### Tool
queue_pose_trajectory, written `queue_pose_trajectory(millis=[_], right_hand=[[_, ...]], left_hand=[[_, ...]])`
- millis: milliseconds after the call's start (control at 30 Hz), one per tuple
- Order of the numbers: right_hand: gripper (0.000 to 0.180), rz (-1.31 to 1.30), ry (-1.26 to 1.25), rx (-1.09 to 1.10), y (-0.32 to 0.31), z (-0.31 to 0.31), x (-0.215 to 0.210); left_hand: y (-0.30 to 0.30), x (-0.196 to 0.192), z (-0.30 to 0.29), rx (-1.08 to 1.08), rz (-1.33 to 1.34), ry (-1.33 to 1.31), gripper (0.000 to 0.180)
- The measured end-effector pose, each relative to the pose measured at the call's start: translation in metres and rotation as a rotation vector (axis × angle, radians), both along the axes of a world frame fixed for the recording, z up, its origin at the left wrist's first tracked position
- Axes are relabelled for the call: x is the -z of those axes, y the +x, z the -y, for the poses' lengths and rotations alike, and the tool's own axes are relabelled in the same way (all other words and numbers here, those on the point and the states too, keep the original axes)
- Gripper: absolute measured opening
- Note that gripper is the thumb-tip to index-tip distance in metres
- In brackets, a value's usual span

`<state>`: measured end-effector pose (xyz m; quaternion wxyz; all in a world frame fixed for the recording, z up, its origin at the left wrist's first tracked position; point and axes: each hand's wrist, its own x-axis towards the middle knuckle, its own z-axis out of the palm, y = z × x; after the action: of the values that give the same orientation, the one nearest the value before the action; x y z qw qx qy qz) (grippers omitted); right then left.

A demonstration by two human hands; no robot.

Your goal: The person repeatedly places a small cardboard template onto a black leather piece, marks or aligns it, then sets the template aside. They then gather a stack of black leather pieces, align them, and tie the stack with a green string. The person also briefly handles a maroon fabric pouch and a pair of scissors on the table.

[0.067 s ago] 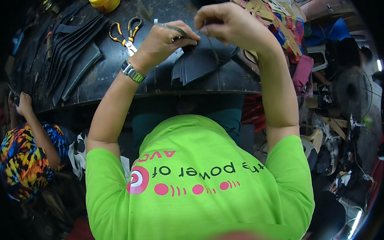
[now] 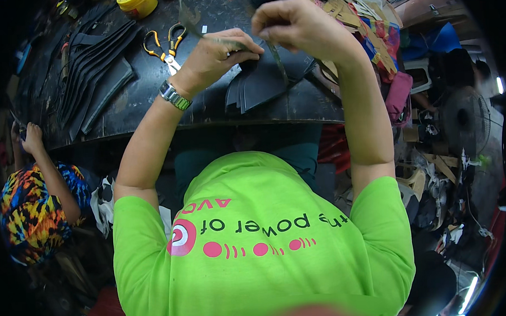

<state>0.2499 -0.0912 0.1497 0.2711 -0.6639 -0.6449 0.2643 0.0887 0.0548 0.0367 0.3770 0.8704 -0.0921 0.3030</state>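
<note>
My left hand (image 2: 219, 56), with a metal watch on its wrist, rests on the dark worktable (image 2: 151, 106) and pinches a thin grey-green strip (image 2: 189, 18) that runs up and to the left. My right hand (image 2: 295, 23) is raised a little higher, fingers closed on the same strip, and a length of it hangs down (image 2: 278, 62). Right under both hands lies a fanned stack of black cut pieces (image 2: 261, 85), near the table's front edge.
Orange-handled scissors (image 2: 164, 47) lie left of my left hand, a yellow tin (image 2: 138, 3) behind them. Long black strips (image 2: 94, 74) are piled at the left. Cardboard scraps (image 2: 365, 20) and a pink bag (image 2: 398, 94) crowd the right. A co-worker in a colourful head covering (image 2: 29, 216) sits at lower left.
</note>
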Motion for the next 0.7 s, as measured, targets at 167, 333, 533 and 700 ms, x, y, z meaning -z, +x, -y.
queue_pose_trajectory(millis=[167, 333, 533, 700], right_hand=[[0.013, 0.047, 0.013, -0.032, 0.003, -0.041, 0.016], [0.011, 0.018, -0.026, 0.004, 0.006, -0.061, 0.029], [0.008, -0.256, 0.023, -0.014, 0.003, -0.072, 0.011], [0.019, -0.522, 0.628, 0.389, -0.005, -0.039, 0.017]], left_hand=[[-0.003, -0.002, 0.001, -0.04, 0.09, 0.2, 0.02], [-0.007, -0.01, -0.003, -0.06, 0.203, 0.399, 0.016], [0.005, -0.031, -0.015, 0.081, 0.114, 0.594, 0.013], [0.009, -0.032, -0.015, 0.168, -0.264, -0.04, 0.013]])
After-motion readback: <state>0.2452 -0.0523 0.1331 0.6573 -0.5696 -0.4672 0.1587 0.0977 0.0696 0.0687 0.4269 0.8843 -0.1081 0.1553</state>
